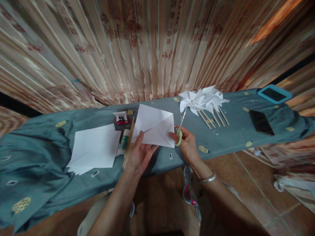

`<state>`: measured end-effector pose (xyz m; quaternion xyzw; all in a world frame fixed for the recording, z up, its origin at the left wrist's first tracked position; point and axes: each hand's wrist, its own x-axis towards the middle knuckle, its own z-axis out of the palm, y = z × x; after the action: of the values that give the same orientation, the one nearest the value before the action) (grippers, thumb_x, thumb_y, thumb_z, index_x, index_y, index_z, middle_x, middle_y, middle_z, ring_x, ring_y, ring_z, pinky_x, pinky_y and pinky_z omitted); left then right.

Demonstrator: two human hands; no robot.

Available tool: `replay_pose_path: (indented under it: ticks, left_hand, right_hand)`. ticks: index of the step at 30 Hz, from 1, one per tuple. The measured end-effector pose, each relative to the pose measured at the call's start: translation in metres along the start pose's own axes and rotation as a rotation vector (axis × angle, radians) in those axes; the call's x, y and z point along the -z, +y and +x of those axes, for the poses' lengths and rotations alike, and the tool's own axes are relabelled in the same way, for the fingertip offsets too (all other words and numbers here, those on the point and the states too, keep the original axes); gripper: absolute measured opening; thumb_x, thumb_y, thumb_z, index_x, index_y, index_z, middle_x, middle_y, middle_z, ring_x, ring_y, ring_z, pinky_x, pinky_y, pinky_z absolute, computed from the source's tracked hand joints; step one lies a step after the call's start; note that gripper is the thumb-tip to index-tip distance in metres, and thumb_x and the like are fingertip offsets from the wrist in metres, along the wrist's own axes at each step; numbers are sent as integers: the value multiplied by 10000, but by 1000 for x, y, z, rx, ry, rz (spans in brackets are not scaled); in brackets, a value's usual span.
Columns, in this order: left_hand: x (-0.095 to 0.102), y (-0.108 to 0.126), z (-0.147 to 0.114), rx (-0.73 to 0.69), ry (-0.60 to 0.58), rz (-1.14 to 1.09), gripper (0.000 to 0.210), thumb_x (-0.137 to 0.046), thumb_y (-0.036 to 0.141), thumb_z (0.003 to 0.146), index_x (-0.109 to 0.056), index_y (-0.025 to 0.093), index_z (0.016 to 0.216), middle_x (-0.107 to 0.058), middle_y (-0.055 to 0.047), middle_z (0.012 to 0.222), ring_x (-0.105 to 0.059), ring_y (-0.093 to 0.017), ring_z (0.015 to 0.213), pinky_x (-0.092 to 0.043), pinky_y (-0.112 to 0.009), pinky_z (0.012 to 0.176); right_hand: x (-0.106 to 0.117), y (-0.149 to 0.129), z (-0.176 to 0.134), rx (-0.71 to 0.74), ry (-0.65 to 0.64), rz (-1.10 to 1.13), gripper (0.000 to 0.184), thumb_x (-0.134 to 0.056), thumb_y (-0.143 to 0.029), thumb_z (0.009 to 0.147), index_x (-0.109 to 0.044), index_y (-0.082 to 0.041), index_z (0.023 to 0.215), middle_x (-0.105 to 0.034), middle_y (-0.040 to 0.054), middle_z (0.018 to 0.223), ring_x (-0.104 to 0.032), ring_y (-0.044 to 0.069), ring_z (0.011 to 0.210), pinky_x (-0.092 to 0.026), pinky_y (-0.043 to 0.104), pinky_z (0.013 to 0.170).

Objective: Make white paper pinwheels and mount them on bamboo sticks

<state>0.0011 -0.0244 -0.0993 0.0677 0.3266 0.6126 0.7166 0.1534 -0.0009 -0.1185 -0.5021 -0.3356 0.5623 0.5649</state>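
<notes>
My left hand (pixel 141 154) grips a square sheet of white paper (pixel 155 119) by its near edge, thumb on top and fingers underneath. A slit or crease line runs across the sheet toward its right corner. In my right hand (pixel 188 144) is a pair of scissors (pixel 181 121) with light green handles, blades pointing up and away, beside the paper's right edge. My right thumb touches or lies very near that edge. Beyond the scissor tips lie several white paper pinwheels (pixel 193 100) on wooden sticks.
A stack of white paper (pixel 94 147) lies at left. Near it are a glue stick (pixel 124 140), wooden sticks (pixel 128 147) and a small red box (pixel 121 118) of metal pieces. A black phone (pixel 261 123) and blue-framed tablet (pixel 275 94) rest at right on the green cloth (pixel 233 137).
</notes>
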Motion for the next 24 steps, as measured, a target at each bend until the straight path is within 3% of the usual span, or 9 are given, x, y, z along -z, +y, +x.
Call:
replay_pose_path:
  ticks: [5,9,12,17,24]
  left_hand:
    - [-4,3,8,-27,171,-17,292,-518,195,919,-586,174,1202,-721,-91,1030,-681,-212,961,-555,-397,904]
    - [-1,19,13,-112,259,-45,239,-478,194,943,-611,156,1137,-731,-50,866,-691,-159,756,-589,-343,808]
    - [2,33,14,-176,271,-40,233,-479,194,944,-616,157,1129,-729,-39,823,-683,-143,705,-594,-313,771]
    - [8,43,13,-241,232,-56,243,-483,190,942,-619,165,1142,-734,-38,825,-689,-144,710,-599,-292,736]
    - [8,38,12,-187,212,-14,227,-504,194,928,-616,146,1119,-723,-46,833,-678,-153,700,-597,-321,743]
  right_hand:
    - [-1,1,-4,2,-103,-84,465,-851,-425,524,-649,-181,865,-641,-57,637,-520,87,532,-447,225,529]
    - [9,-1,-12,-43,-322,-227,525,-772,-562,637,-655,-163,957,-649,-10,660,-554,111,583,-436,231,539]
    - [20,-1,-18,-150,-527,-278,584,-717,-628,679,-638,-155,1013,-693,42,803,-574,120,655,-442,239,575]
    - [31,-2,-27,-356,-824,-311,664,-719,-651,665,-616,-104,1026,-668,63,818,-544,105,654,-432,249,612]
    - [26,-3,-26,-335,-858,-309,714,-696,-672,673,-593,-90,1072,-660,71,840,-544,103,661,-422,250,606]
